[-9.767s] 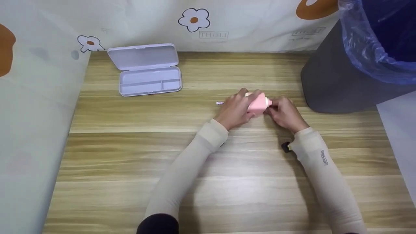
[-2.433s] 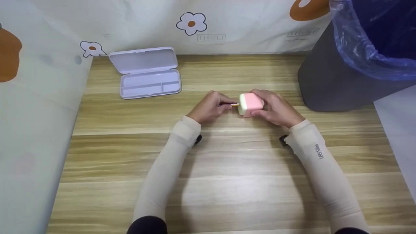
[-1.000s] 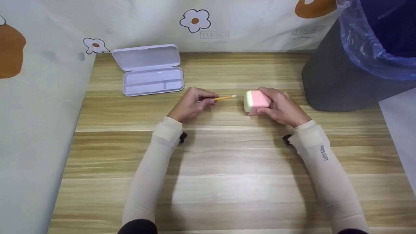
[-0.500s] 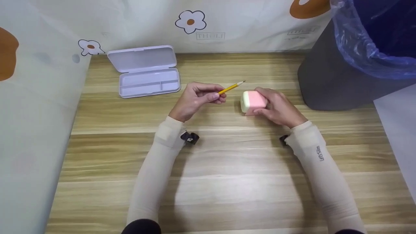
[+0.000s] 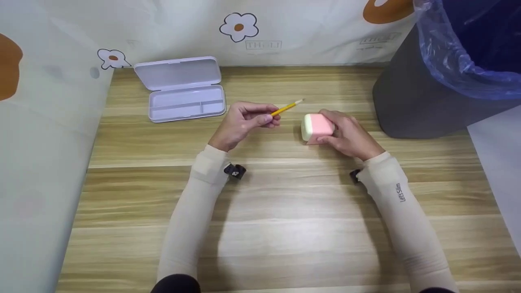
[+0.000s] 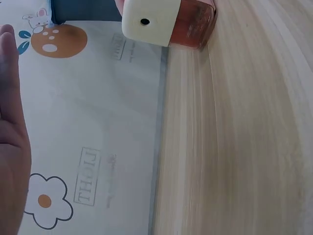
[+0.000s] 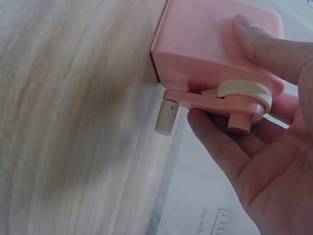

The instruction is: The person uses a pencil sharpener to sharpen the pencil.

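My left hand [image 5: 246, 122] pinches a yellow pencil [image 5: 286, 108] between thumb and fingers, its bare-wood point slanting up and to the right. Just right of the pencil, a pink pencil sharpener [image 5: 320, 127] with a cream front is gripped by my right hand [image 5: 351, 134]. The left wrist view shows the round hole [image 6: 145, 21] in the sharpener's front and the edge of my left hand; the pencil is outside that view. From the right wrist, the pink crank [image 7: 205, 103] with its cream knob [image 7: 167, 117] shows beside my fingers, while my thumb lies on the body.
A pale lilac pencil case [image 5: 186, 113] stands with its lid up at the back left, its divided compartments showing. A grey bin [image 5: 419, 93] with a blue liner is at the right. A flower-printed sheet [image 5: 309, 36] runs along the back of the wooden table [image 5: 285, 228].
Earlier the left hand held the sharpener and the right was at its crank. The right hand then took the sharpener; the left drew the pencil out leftward and tilted its point up.
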### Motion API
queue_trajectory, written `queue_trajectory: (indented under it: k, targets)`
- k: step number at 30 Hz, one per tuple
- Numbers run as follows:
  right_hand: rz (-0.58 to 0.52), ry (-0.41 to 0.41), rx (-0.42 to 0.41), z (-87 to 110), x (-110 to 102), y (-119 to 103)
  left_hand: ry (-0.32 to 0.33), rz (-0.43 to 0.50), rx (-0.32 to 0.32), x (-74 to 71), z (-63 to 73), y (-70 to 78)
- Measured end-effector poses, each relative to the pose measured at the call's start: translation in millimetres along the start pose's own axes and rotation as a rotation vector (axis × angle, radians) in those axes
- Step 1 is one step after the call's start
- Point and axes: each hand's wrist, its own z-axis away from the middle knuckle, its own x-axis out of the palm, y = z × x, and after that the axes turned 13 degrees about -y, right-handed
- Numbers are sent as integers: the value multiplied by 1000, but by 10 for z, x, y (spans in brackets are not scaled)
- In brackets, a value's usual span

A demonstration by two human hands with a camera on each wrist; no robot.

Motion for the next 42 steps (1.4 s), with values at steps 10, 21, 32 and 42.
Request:
queue_trajectory:
  k: [10, 21, 32, 42]
  targets:
    - [15, 14, 19, 19, -24, 21, 309, -562, -85, -562, 0, 27]
    - [14, 16, 20, 17, -39, 29, 471, -1026, -310, -1281, 210, 91]
    - [6, 16, 18, -2, -11, 27, 498, -1087, -485, -1557, 378, 71]
    - [-31, 2, 51, 15, 15, -5, 478, -1167, -545, -1638, 414, 103]
